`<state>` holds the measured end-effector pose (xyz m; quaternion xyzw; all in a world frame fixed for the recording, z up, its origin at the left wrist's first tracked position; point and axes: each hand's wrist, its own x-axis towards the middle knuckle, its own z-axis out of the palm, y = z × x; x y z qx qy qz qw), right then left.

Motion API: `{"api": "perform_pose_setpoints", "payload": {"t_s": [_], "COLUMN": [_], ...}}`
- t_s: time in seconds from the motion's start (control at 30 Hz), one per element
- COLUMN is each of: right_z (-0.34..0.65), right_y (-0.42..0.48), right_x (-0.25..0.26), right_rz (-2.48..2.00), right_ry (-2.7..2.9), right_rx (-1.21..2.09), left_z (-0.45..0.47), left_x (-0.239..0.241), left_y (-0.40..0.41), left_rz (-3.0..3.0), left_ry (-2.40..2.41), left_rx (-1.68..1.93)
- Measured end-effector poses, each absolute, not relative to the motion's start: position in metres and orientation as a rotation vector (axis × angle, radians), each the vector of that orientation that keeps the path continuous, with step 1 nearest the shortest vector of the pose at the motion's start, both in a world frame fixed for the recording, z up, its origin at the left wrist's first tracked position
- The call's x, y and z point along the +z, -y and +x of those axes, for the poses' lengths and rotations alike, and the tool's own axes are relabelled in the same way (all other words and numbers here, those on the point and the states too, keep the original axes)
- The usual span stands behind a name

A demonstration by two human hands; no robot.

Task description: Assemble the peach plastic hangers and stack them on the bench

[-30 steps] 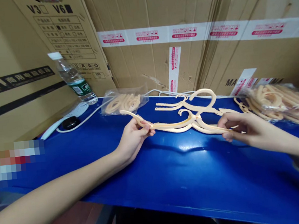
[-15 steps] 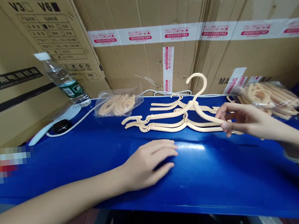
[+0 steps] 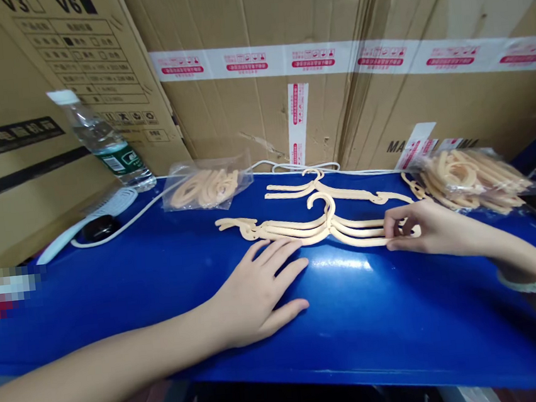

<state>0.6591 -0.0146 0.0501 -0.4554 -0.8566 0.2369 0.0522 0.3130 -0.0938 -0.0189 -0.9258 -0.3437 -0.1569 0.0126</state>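
My left hand (image 3: 257, 290) lies flat and open on the blue table (image 3: 355, 319), fingers spread, its fingertips just short of a small stack of cream plastic hangers (image 3: 308, 227). My right hand (image 3: 417, 229) pinches the right arm of that stack, which lies flat on the table. Behind the stack lies another cream hanger (image 3: 324, 190) on its own.
Cardboard boxes (image 3: 283, 67) wall in the back and left. A water bottle (image 3: 101, 141), a white cable and a black object (image 3: 97, 227) sit at the back left. One clear bag of hangers (image 3: 205, 187) lies behind, a fuller bag (image 3: 469, 178) at the right.
My left hand let go of the hangers and came down flat on the table. My right hand lifted one hanger, then laid it down onto the stack.
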Motion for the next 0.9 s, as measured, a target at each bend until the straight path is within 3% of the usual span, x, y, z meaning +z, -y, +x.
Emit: {"api": "perform_pose_setpoints", "payload": {"t_s": [0.9], "right_z": [0.663], "right_y": [0.006], "right_x": [0.032], "right_rz": [-1.323], "right_ry": [2.629], "right_rx": [0.308], "left_z": [0.310], "left_x": [-0.022], "left_y": [0.092], "left_rz": [-3.010], "left_ry": [1.139], "left_rx": [-0.475]}}
